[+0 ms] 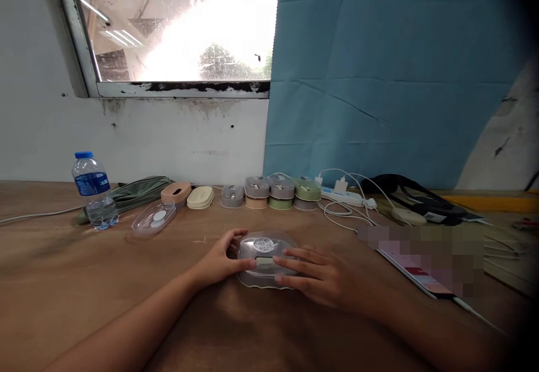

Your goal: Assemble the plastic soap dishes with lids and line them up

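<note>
A rounded plastic box (269, 243) with a clear lid and a round label on top sits on the table in front of me. A pale tab shows in the middle of its front. My left hand (225, 257) is closed around the box's left side, its thumb along the front beside the tab and its fingers curled behind. My right hand (324, 276) lies over the right front of the same box, fingers stretched and apart, their tips on the lid near the tab. The right thumb is hidden.
Small stacked boxes (280, 187) in grey, orange and green line the back. A loose clear lid (154, 217), cream lids (200, 197), an orange box (176, 192) and a water bottle (95, 192) stand left. Rightward are a power strip (343, 196), cables and a phone-like device (421, 276).
</note>
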A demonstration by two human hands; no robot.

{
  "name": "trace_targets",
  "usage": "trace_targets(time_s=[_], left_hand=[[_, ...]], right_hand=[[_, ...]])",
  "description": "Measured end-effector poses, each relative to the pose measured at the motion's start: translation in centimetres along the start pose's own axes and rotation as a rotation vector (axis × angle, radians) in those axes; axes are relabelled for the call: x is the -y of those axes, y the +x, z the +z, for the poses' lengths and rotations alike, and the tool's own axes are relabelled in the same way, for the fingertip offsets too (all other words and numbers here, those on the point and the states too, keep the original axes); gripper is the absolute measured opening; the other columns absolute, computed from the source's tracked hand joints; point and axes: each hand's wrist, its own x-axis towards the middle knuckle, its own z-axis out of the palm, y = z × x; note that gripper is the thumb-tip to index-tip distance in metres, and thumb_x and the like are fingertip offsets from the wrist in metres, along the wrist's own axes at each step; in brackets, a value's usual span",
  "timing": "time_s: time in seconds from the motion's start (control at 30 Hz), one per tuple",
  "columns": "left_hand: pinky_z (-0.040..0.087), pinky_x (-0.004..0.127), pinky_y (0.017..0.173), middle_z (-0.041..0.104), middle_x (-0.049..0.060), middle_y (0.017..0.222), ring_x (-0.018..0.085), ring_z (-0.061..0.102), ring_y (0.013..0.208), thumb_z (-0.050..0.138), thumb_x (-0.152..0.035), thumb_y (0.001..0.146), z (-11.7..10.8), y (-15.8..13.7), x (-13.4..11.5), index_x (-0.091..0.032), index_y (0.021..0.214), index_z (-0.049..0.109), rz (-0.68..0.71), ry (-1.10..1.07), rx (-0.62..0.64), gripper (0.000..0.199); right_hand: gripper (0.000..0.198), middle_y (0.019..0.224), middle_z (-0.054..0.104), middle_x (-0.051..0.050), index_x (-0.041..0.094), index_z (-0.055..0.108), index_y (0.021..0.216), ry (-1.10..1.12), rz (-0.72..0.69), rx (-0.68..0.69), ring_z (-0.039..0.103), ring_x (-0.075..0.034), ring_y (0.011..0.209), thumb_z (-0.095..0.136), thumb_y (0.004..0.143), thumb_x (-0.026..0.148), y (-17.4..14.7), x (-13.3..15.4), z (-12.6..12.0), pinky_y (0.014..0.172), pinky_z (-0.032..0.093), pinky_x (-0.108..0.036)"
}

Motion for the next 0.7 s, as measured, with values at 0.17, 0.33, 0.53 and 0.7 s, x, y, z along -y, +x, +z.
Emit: trace_targets(time_s=[0.17,0.33,0.53,0.7], left_hand=[[0.043,0.034,0.082,0.058,0.006,0.096,0.019,0.056,0.091,0.072,-0.038,0.063,-0.7,0.3,0.1,-0.020,0.109,0.046,0.037,-0.069,0.000,0.056],[0.040,0.035,0.088,0.059,0.008,0.104,0.020,0.055,0.098,0.071,-0.038,0.065,-1.3,0.6,0.3,-0.019,0.102,0.052,0.058,-0.011,0.015,0.045],[0.041,0.036,0.088,0.058,0.008,0.104,0.021,0.054,0.100,0.069,-0.037,0.068,-1.3,0.4,0.2,-0.019,0.102,0.054,0.129,0.022,0.039,0.042],[0.040,0.035,0.092,0.049,0.008,0.112,0.021,0.049,0.106,0.068,-0.033,0.070,-1.6,0.2,0.0,-0.020,0.101,0.056,0.262,0.134,0.070,0.036]], right_hand=[[0.050,0.134,0.044,-0.005,0.030,0.039,0.131,0.056,0.081,-0.082,0.046,-0.020,0.117,0.046,0.084,0.013,0.1,0.3,0.3,0.097,0.038,-0.037],[0.063,0.139,0.034,-0.010,0.023,0.035,0.133,0.207,0.367,-0.048,0.036,-0.026,0.124,0.059,0.074,0.029,0.1,0.1,0.4,0.099,0.035,-0.042],[0.069,0.136,0.038,-0.009,0.025,0.037,0.132,0.371,0.473,-0.026,0.038,-0.027,0.122,0.065,0.070,0.034,-0.1,-0.4,0.8,0.100,0.035,-0.043],[0.056,0.126,0.047,-0.010,0.023,0.046,0.125,0.336,0.404,-0.072,0.040,-0.026,0.121,0.064,0.073,0.036,-0.4,-0.5,0.8,0.099,0.036,-0.041]])
